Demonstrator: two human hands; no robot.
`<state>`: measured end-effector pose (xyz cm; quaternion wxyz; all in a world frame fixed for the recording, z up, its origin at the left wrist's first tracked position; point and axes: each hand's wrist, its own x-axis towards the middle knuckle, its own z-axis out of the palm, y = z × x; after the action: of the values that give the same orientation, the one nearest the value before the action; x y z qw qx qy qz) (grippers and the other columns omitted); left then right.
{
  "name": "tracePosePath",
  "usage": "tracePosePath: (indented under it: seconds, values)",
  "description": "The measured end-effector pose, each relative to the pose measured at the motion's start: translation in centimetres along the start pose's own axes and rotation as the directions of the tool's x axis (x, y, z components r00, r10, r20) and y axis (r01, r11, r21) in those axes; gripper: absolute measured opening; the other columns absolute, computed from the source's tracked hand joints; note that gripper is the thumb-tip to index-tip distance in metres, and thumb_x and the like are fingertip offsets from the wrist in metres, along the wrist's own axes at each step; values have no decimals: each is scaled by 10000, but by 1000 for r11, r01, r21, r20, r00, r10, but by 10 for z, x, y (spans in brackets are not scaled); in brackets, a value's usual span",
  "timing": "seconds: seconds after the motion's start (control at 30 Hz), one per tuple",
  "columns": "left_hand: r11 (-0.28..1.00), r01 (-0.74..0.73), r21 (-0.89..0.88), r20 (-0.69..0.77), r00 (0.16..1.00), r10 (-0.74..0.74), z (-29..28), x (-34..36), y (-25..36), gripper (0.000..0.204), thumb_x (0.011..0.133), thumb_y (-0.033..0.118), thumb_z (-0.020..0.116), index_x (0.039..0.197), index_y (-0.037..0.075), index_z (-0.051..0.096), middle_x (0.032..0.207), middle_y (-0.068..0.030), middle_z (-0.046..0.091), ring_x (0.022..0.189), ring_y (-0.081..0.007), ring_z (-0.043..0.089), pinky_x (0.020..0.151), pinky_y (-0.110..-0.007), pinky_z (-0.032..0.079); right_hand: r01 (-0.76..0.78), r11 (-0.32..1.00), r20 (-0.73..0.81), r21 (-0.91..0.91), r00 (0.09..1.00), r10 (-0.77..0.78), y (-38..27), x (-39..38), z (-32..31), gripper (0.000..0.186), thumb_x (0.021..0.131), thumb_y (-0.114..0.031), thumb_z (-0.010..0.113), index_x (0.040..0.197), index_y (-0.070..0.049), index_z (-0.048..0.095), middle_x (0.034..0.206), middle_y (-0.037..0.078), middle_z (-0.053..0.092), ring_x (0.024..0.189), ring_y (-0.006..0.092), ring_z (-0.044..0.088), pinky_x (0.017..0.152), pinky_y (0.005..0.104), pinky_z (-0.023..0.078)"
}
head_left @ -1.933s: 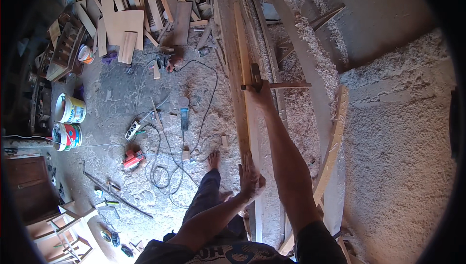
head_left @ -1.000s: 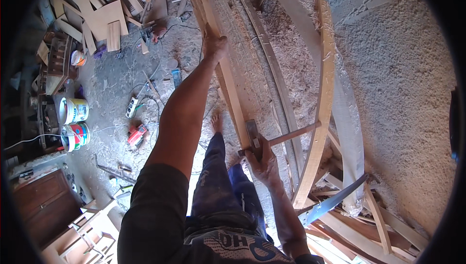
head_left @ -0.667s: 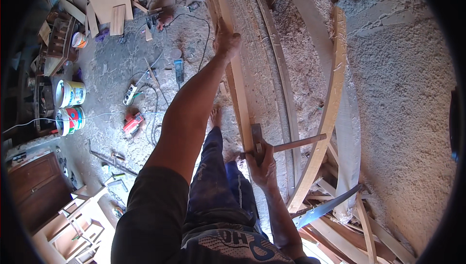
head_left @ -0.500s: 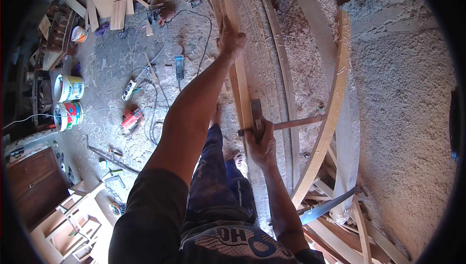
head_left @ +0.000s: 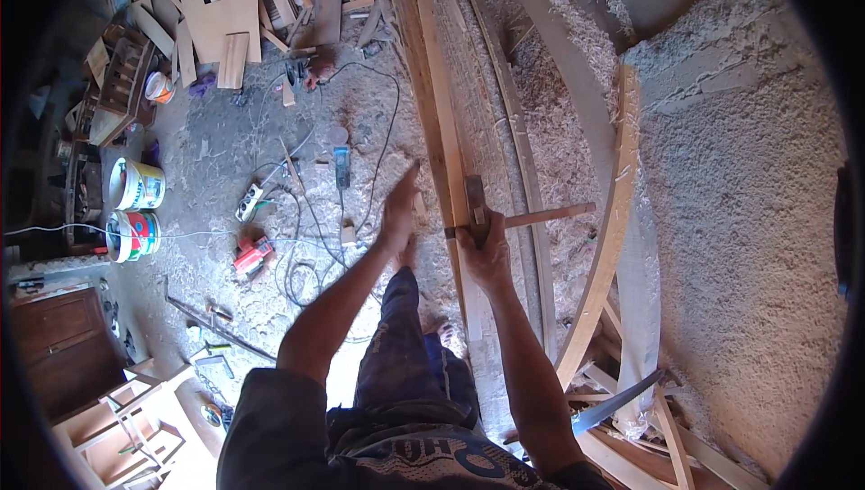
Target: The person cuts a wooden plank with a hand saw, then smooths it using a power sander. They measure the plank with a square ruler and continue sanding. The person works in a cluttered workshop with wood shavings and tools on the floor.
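Note:
My right hand (head_left: 487,260) is wrapped round the block of a wooden marking gauge (head_left: 475,195). Its long stem sticks out to the right, and the block rests against a long narrow board (head_left: 440,85). That board lies on a thick plank bench (head_left: 478,85) running away from me. Off to the left of the board, my left hand (head_left: 398,213) is in the air with fingers stretched out, holding nothing.
A curved timber piece (head_left: 614,211) leans on the right beside a handsaw (head_left: 617,404). On the shaving-strewn floor at left lie a red power tool (head_left: 253,258), a blue power tool (head_left: 341,166), and cables. Two buckets (head_left: 135,236) and scrap boards (head_left: 230,26) stand beyond.
My left hand has let go of the board's far part and come back toward me, to the board's left. My right hand keeps the marking gauge in nearly the same place.

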<state>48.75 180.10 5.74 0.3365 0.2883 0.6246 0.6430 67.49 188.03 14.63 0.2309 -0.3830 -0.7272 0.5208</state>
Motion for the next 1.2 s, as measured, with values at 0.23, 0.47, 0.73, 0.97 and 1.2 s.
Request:
tracePosePath:
  seconds: [0.23, 0.47, 0.73, 0.97, 1.2]
  values:
    - [938, 90, 335, 283, 940, -192, 89, -139, 58, 1172, 826, 231, 774, 1567, -15, -99, 1603, -367, 13, 1511, -474, -7, 1217, -468, 183, -25, 996, 8, -82, 1000, 26, -8, 31, 7, 573, 879, -145, 704, 1341, -4, 394, 1140, 276, 612, 1048, 434, 644, 888, 482, 514]
    - [917, 45, 397, 244, 958, -153, 98, -147, 58, 1166, 816, 234, 787, 1537, -86, -70, 1534, -436, 148, 1440, -581, 190, 1154, -494, 329, 19, 999, -81, -45, 996, -23, -2, 208, 57, 511, 873, -146, 727, 1278, -11, 445, 1037, 177, 620, 928, 276, 635, 814, 422, 513]
    - [827, -8, 562, 227, 963, -145, 68, -36, 80, 1142, 865, 461, 728, 1554, -74, -8, 1601, -354, 87, 1493, -532, 68, 1170, -653, 159, 6, 999, -89, -50, 996, -11, -18, 347, 83, 506, 861, -182, 744, 1240, -8, 456, 1019, 164, 629, 905, 271, 639, 795, 414, 519]
    - [848, 126, 515, -191, 981, -30, 50, 209, 73, 908, 859, 229, 680, 1539, -45, 143, 1551, -287, 258, 1477, -439, 204, 1198, -556, 137, 47, 999, -43, 8, 998, -46, -41, 341, 87, 527, 862, -201, 747, 1248, -4, 449, 1013, 172, 625, 912, 273, 638, 782, 413, 518]
    - [950, 41, 310, -158, 987, 10, 77, 88, 69, 816, 864, 169, 631, 1514, -37, 184, 1365, -264, 426, 1331, -454, 391, 1116, -572, 256, -83, 988, -39, -132, 996, 79, -29, 210, 58, 566, 875, -228, 717, 1309, -29, 413, 1157, 277, 625, 1063, 431, 648, 882, 485, 517]
